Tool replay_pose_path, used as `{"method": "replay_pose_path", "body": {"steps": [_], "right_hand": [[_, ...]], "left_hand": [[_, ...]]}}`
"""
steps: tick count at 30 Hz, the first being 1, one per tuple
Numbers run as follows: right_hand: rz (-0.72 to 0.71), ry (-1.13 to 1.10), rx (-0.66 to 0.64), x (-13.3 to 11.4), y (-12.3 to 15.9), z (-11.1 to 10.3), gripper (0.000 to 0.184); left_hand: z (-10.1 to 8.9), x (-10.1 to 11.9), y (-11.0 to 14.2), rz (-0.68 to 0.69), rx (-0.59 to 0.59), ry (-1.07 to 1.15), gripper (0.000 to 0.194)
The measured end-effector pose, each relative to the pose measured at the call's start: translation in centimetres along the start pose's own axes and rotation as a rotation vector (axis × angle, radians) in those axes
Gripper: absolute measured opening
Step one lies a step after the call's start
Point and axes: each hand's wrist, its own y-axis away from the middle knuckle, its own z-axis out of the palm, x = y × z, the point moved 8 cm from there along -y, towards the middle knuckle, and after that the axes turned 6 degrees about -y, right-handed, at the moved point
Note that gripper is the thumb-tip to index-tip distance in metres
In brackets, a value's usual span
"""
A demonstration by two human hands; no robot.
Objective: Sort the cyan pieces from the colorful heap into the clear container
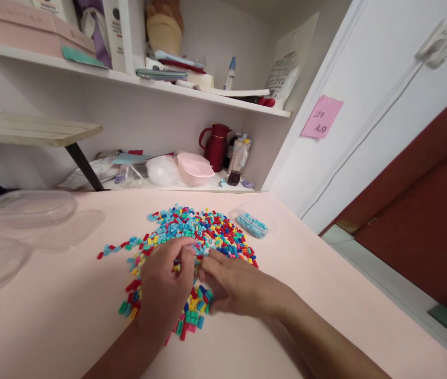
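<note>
- Your left hand (164,279) is over the near part of a spread of small coloured bricks (184,223), its fingers (186,258) curled in narrow toward the thumb; I cannot tell whether they hold a brick
- Your right hand (243,287) comes in just beside it, fingers bent down at the bricks and thumb set apart; I cannot tell whether anything is held there
- The bricks, red, yellow, green, blue and pink, lie loose on your pale pink counter (306,263), around and beyond both hands, a thin trail running out to the left
- Near their far right edge, a small clear tub (262,235) holds light-blue bricks
- Well to your left are clear plastic containers (30,208)
- Behind the counter, a pink bowl (195,171) stands near a red jug (216,150)
</note>
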Motion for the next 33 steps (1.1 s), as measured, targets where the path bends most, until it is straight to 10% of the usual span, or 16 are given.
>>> {"method": "replay_pose_path", "body": {"steps": [8,33], "right_hand": [[0.172,0.044,0.343,4.0,0.6,-4.7,0.034],[0.206,-0.049,0.086,4.2,0.5,-2.8,0.023]], "left_hand": [[0.2,-0.5,0.1,-0.024,-0.014,0.024,0.015],[1.0,-0.1,0.2,0.03,-0.051,0.01,0.018]]}}
